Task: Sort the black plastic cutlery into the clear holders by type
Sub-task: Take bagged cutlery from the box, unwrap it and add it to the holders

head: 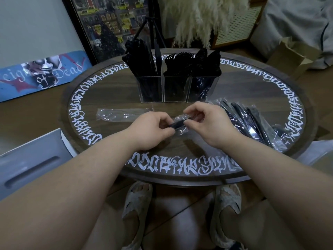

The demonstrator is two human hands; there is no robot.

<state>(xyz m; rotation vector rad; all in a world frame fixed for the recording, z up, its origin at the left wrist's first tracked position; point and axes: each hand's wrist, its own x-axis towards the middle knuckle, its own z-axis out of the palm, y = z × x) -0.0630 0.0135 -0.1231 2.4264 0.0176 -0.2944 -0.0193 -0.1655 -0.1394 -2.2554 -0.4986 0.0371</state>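
Two bare hands at table centre, both pinching one clear-wrapped black plastic cutlery piece (pixel 178 124) just above the tabletop. Left hand (pixel 153 129) curled round the near-left end; right hand (pixel 207 123) with thumb and forefinger pinched on the crinkled wrapper at the right end. Type of piece not readable: fingers and glare cover both ends.

Three clear square plastic holders in a touching row, far centre of the round dark wooden table with white lettering round its rim (pixel 182 166). Left clear holder (pixel 150 89) packed with long straight black handles, probably knives, tips blurred. Middle clear holder (pixel 175 89) with fork tines fanned above. Right clear holder (pixel 202 89) with black cutlery, heads merged into one dark mass, type unclear.

Flat empty-looking clear plastic wrapper (pixel 122 114) lying left of the hands, contents hard to judge. Heap of wrapped black cutlery packets (pixel 252 123) right of the hands, reaching the table's right rim, count indistinct.

Below the table edge, two pale slippers (pixel 137 201), partly hidden by forearms.
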